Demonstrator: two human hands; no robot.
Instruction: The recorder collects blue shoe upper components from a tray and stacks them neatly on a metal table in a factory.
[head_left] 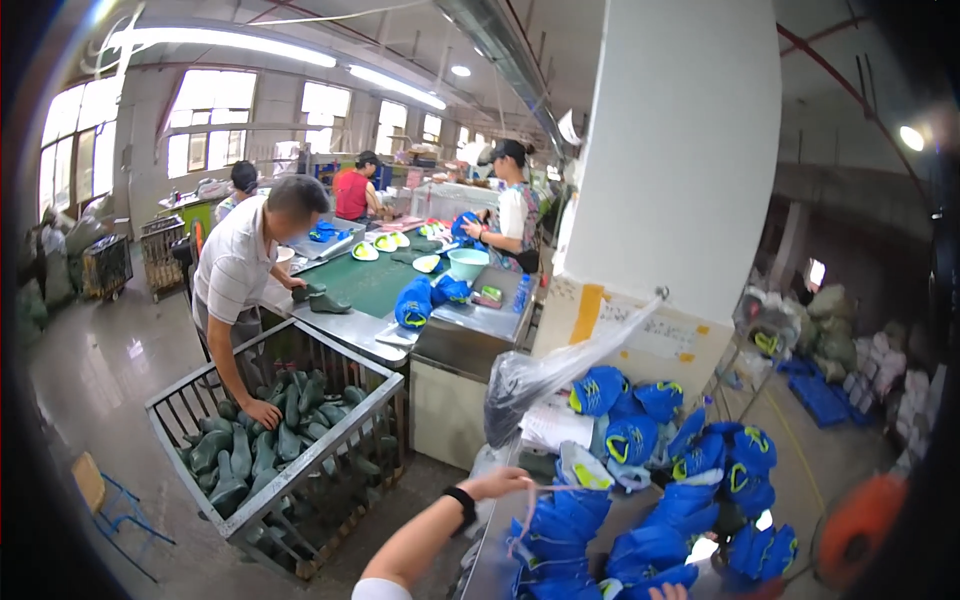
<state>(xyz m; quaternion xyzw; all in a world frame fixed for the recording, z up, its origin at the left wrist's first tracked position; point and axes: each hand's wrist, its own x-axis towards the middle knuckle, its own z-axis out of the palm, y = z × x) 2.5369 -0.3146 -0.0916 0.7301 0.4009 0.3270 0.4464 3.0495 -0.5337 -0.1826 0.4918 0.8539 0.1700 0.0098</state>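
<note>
Fingers (522, 483) of the left hand (508, 484) pinch a pink cord (520, 530) over a heap of blue shoe uppers (640, 480), too many to count, at five o'clock, while the right hand (668, 592) barely shows, its grip unclear; three co-workers stand at eleven o'clock.

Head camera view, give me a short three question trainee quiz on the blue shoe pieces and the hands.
1. True or false: the left hand, wearing a black wristband, reaches to the pile of blue fabric shoe uppers with yellow trim.
2. What fills the grey metal cage cart? A) dark green shoe lasts B) white boxes C) red cloth
3. How much of the right hand shows?

Key: 1 true. 2 A, dark green shoe lasts. 3 Only the fingertips, at the lower edge.
</note>
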